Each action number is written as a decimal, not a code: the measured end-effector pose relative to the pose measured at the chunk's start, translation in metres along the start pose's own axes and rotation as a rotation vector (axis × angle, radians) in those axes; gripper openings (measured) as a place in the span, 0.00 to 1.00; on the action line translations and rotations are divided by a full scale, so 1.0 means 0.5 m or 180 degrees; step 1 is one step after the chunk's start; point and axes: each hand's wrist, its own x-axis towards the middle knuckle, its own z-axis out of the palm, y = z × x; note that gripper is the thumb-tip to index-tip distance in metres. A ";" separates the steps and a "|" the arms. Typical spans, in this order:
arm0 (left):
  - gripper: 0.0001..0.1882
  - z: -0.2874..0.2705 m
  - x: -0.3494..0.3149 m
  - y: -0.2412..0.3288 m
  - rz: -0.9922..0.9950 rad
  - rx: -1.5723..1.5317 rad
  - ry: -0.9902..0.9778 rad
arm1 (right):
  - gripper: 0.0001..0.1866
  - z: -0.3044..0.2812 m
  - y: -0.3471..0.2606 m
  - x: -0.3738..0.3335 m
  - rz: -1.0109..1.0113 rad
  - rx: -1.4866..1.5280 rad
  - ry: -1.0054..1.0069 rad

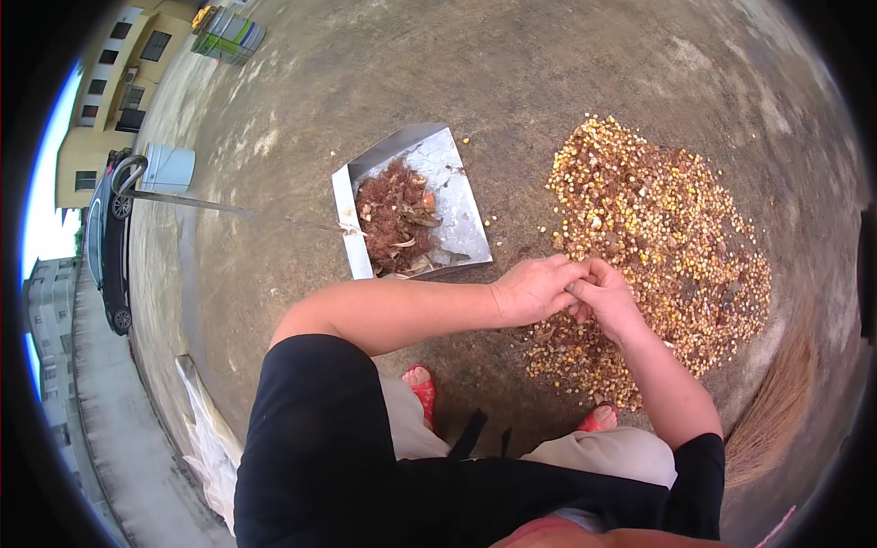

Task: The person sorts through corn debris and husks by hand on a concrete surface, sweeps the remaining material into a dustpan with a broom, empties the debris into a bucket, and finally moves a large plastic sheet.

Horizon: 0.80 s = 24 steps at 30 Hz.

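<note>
As our left hand [534,290] and right hand [605,297] are together, fingertips meeting, we cannot tell whether anything small is pinched between them. Taking our hands as the clock's centre, the corn [676,247] lies in a broad heap on the ground [512,73], right below and beside them, fanning from twelve round past six, with most of it toward two and three. Its kernels are yellow and pale, with brown chaff [630,178] mixed among them. At ten, just beyond our left forearm [411,303], we have a metal dustpan [464,196], its open lip facing the heap; it holds reddish-brown fluff [391,215] and scraps [420,218], and its handle [196,203] runs out toward nine. A broom [776,411] is at four, past our right forearm [671,379]. We wear red sandals [424,397], at eight and near six. Farther off we see a white bag [210,438] at eight, a dark car [114,265] at nine, a pale bucket [171,167] between nine and ten, and a green-banded bin [228,36] at ten
</note>
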 end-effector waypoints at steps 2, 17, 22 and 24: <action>0.15 -0.003 -0.006 -0.019 0.0245 0.0206 0.0182 | 0.12 0.001 0.002 -0.005 0.0108 0.0260 -0.0095; 0.18 -0.185 0.027 -0.414 -0.1805 0.2022 0.0547 | 0.06 -0.312 0.144 -0.253 -0.0074 -0.0288 0.2189; 0.10 -0.177 0.102 -0.505 -0.2075 0.2771 0.0602 | 0.07 -0.266 0.165 -0.277 0.0081 -0.0558 0.2140; 0.10 -0.170 0.150 -0.493 -0.1729 0.3040 0.0284 | 0.06 -0.276 0.182 -0.309 0.0265 -0.0553 0.2273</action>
